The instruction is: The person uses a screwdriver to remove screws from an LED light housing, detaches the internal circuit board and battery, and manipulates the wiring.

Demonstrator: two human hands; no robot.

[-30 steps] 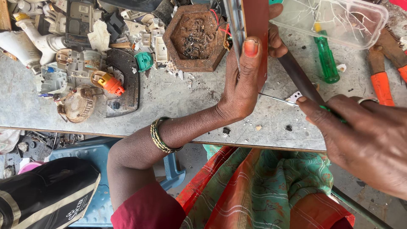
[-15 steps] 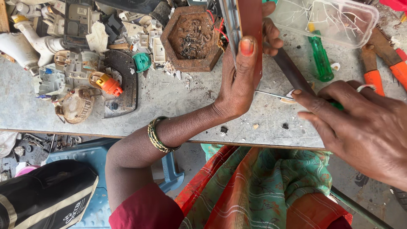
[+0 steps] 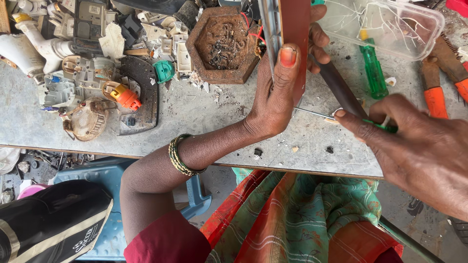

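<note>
Grey, scuffed tabletop (image 3: 195,122), speckled with chips; bare room along its near edge. Flat brown panel (image 3: 295,29) with a ribbed metal edge, upright at far centre, clamped by left hand (image 3: 275,97): thumb on the near face, fingers (image 3: 319,41) wrapped behind. Right hand (image 3: 419,146) at near right, fingers pinched on a thin green-handled screwdriver (image 3: 317,114), steel shaft touching the panel's lower edge. Left: rusty hexagonal tray (image 3: 222,44), broken white plastic parts (image 3: 73,78). Far right: cracked clear tub (image 3: 385,24), orange-handled pliers (image 3: 434,92).
</note>
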